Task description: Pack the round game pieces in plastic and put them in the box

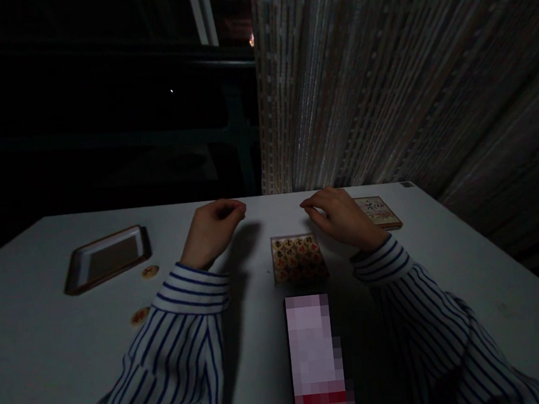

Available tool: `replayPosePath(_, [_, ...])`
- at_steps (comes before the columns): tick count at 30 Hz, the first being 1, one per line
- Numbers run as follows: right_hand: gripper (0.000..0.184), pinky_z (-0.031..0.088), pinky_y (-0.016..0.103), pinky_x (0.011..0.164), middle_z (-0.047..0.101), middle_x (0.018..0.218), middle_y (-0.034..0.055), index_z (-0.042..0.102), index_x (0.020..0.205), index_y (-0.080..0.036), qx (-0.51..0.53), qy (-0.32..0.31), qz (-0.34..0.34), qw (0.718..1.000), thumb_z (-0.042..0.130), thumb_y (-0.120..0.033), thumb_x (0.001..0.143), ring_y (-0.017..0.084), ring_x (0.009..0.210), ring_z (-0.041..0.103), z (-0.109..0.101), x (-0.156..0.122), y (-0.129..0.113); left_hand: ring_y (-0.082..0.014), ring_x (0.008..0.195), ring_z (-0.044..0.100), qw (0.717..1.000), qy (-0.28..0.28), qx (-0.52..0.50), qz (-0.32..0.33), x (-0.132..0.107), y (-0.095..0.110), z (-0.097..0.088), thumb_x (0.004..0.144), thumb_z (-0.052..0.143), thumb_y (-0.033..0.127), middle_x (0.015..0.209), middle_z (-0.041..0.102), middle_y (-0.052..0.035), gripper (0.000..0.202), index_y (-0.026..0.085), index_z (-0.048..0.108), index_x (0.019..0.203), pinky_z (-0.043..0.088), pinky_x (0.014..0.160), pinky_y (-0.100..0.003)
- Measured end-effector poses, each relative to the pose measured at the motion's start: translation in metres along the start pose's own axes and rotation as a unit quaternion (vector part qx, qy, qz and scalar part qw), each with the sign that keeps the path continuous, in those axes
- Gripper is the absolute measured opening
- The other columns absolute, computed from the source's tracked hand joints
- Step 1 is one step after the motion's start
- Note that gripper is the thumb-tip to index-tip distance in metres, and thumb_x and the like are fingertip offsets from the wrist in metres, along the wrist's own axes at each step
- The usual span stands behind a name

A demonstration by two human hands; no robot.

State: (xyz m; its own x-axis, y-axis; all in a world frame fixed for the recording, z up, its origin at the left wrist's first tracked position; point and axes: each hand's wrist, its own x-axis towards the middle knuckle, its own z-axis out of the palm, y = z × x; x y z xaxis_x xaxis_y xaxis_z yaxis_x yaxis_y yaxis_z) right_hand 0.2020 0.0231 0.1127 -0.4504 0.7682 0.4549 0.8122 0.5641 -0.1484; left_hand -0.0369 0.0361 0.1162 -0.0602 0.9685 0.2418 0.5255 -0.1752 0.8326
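Over the far part of the white table, my left hand [214, 231] is raised with thumb and fingers curled into a closed ring; no object shows in it. My right hand [340, 215] hovers opposite, fingers bent and thumb close under the index finger, also with nothing visible in it. Between and nearer than the hands sits a small square box [302, 281] filled with rows of round xiangqi pieces [291, 251], marked in black and red. Its nearest rows lie in shadow. Neither hand touches the box.
Left on the table [65, 361] are a shallow brown-rimmed tray [84, 285] and two loose xiangqi pieces, one [150, 272] beside it and one [140, 316] by my left sleeve. A flat printed box or lid [379, 212] lies behind my right wrist. A curtain [335, 94] hangs beyond.
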Motion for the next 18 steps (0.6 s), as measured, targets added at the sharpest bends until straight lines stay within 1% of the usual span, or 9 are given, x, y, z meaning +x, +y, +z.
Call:
replayPosePath(5, [0.027,0.034,0.034,0.084,0.065,0.096,0.0068,0.062,0.1,-0.015,0.001,0.029,-0.006,1.0,0.041,-0.023,0.086,0.019,0.092,0.053,-0.002,-0.002,0.002,-0.0145,0.071,0.061,0.999,0.044,-0.023,-0.003,-0.002,0.005,-0.02,0.069,0.057,0.033,0.075,0.066,-0.002,0.022,0.016,0.065,0.08,0.049,0.066,-0.025])
replayPosePath(9, [0.025,0.036,0.035,0.082,0.065,0.093,0.0059,0.062,0.099,-0.015,-0.001,0.054,-0.017,0.998,0.043,-0.023,0.086,0.019,0.09,0.054,-0.001,-0.002,0.003,-0.0139,0.071,0.06,0.995,0.078,-0.053,-0.011,-0.004,0.01,-0.035,0.068,0.058,0.031,0.074,0.065,-0.0024,0.021,0.014,0.064,0.079,0.048,0.068,-0.025])
replayPosePath(13, [0.024,0.038,0.035,0.081,0.065,0.093,0.0057,0.062,0.099,-0.016,-0.001,0.061,-0.025,0.998,0.043,-0.023,0.086,0.019,0.089,0.054,-0.002,-0.001,0.003,-0.013,0.072,0.059,0.991,0.123,-0.052,-0.024,-0.01,0.017,-0.054,0.069,0.059,0.028,0.075,0.065,-0.0023,0.018,0.014,0.065,0.079,0.048,0.069,-0.026])
replayPosePath(15, [0.024,0.038,0.035,0.081,0.065,0.093,0.0061,0.062,0.099,-0.016,-0.001,0.061,-0.025,0.998,0.043,-0.023,0.086,0.019,0.089,0.055,-0.003,-0.001,0.002,-0.0125,0.075,0.059,0.99,0.129,-0.046,-0.018,-0.013,0.018,-0.064,0.07,0.059,0.029,0.079,0.065,-0.0033,0.021,0.013,0.065,0.081,0.047,0.069,-0.025])
replayPosePath(16, [0.025,0.038,0.035,0.081,0.065,0.093,0.0064,0.062,0.099,-0.015,-0.001,0.06,-0.023,0.998,0.043,-0.023,0.086,0.019,0.089,0.055,-0.004,-0.001,0.002,-0.0117,0.074,0.058,0.989,0.14,-0.044,-0.009,-0.014,0.017,-0.069,0.069,0.06,0.03,0.079,0.065,-0.0033,0.022,0.013,0.065,0.082,0.047,0.068,-0.023])
replayPosePath(18, [0.025,0.038,0.034,0.081,0.065,0.093,0.0067,0.062,0.099,-0.015,-0.003,0.055,-0.021,0.998,0.042,-0.022,0.086,0.019,0.089,0.055,-0.006,-0.002,0.001,-0.0109,0.071,0.058,0.988,0.152,-0.023,-0.019,-0.017,0.016,-0.077,0.068,0.061,0.034,0.081,0.065,-0.0035,0.027,0.014,0.065,0.087,0.047,0.063,-0.021])
